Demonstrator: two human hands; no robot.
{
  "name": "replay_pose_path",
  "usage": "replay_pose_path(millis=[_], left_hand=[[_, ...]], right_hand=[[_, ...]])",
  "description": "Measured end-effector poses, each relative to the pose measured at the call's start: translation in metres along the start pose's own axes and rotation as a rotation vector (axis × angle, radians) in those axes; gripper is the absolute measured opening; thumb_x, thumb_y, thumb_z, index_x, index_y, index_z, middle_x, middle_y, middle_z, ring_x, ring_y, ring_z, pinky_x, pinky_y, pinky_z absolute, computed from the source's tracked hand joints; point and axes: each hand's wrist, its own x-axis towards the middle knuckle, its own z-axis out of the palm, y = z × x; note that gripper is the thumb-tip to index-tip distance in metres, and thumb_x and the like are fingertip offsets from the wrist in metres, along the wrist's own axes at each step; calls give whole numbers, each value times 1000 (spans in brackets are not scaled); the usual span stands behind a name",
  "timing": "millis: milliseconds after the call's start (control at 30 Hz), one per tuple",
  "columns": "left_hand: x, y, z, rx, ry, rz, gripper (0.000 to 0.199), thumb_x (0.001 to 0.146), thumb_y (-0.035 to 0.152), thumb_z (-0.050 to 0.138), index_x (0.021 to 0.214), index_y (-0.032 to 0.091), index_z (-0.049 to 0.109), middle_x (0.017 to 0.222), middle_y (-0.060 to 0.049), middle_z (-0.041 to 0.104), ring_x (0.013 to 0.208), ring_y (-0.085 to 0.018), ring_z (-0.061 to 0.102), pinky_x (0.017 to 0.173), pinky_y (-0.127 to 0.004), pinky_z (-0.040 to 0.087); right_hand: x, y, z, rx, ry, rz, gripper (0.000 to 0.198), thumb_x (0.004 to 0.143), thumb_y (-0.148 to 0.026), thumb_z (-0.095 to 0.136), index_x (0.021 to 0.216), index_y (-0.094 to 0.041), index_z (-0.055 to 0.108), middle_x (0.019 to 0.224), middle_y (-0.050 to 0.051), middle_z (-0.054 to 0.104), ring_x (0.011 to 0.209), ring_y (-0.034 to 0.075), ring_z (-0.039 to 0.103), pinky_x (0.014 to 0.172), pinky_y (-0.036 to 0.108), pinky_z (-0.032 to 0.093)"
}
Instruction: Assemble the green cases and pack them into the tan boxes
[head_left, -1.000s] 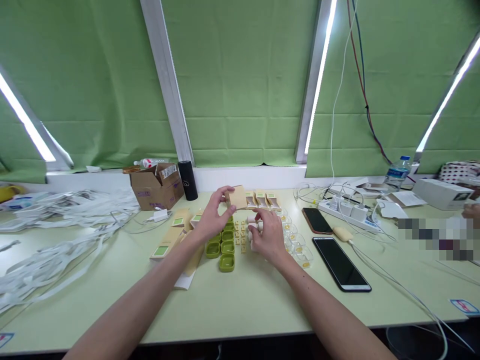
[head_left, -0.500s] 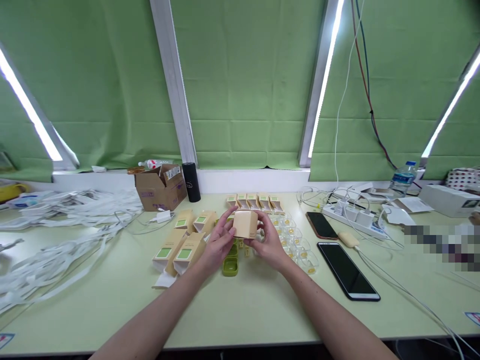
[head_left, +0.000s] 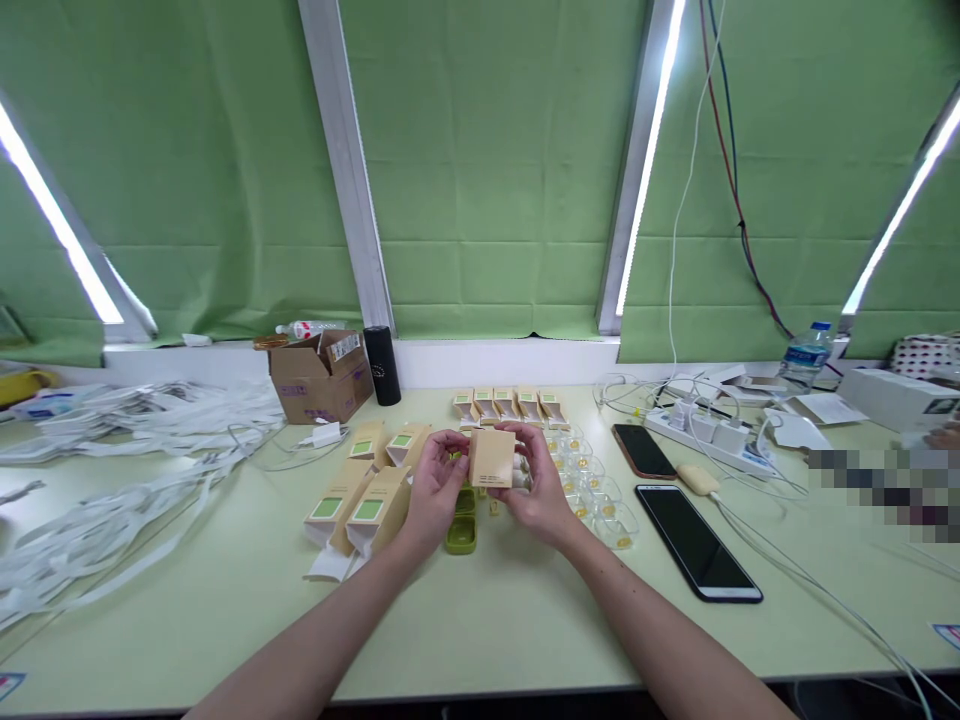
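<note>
Between both hands, above the middle of the table, is a small tan cardboard box [head_left: 493, 459] with fine print low on its facing side. My left hand [head_left: 437, 490] grips its left edge, and my right hand [head_left: 538, 487] grips its right edge. Beneath them, partly covered, sits an olive-green plastic case [head_left: 460, 534] with its inside showing. Left of my left hand stand several larger tan boxes with green labels [head_left: 379, 508], some with flaps raised. Clear plastic cups with yellow centres [head_left: 592, 490] lie in rows right of my right hand. Several small tan boxes [head_left: 506, 404] line up behind.
Two phones lie at the right, a smaller one [head_left: 643, 451] and a larger one [head_left: 698, 543], near a power strip [head_left: 709, 440] with tangled cables. White straps [head_left: 135, 480] spread over the left side. A brown carton [head_left: 321, 375] and a black cylinder [head_left: 382, 366] stand at the back.
The small box has tilted in my hands, so its printed side now faces me more fully. Both hands have shifted slightly lower and still hold it.
</note>
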Motion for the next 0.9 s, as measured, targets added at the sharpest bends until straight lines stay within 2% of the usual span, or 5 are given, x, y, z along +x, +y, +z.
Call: replay_pose_path(millis=[167, 367, 600, 733, 900], left_hand=[[-3, 2, 0, 31, -1, -26, 33, 94, 52, 71, 113, 25, 68, 113, -9, 70, 106, -26, 68, 95, -41, 58], [-6, 2, -2, 74, -27, -46, 42, 96, 56, 66, 122, 23, 72, 129, -12, 71, 118, -31, 68, 97, -43, 58], [-8, -4, -2, 99, -122, -107, 58, 93, 59, 71, 138, 22, 64, 132, -15, 69, 110, -30, 70, 76, -36, 63], [-5, -8, 1, 7, -132, -169, 71, 84, 59, 81, 142, 23, 57, 140, -18, 65, 122, -34, 67, 69, -33, 63], [-2, -8, 3, -134, -103, -237, 76, 77, 51, 90, 139, 21, 57, 143, -18, 65, 136, -34, 61, 99, -40, 61]], right_hand=[[-1, -1, 1, -22, 11, -12, 66, 76, -20, 74, 135, -29, 47, 140, 10, 60, 126, 28, 62, 107, 46, 53], [-3, 1, 1, -77, 30, 16, 68, 76, -17, 71, 138, -30, 46, 142, 11, 57, 122, 28, 62, 101, 45, 56], [-4, 0, 0, -240, 45, -54, 71, 76, -11, 65, 142, -30, 46, 146, 13, 52, 133, 31, 54, 94, 44, 58], [-5, 3, 1, -282, 21, -127, 77, 80, -9, 62, 150, -30, 39, 152, 14, 49, 142, 33, 49, 100, 47, 57], [-8, 5, 4, -302, -5, -223, 77, 87, -8, 59, 156, -32, 33, 154, 15, 46, 145, 33, 48, 101, 50, 58]])
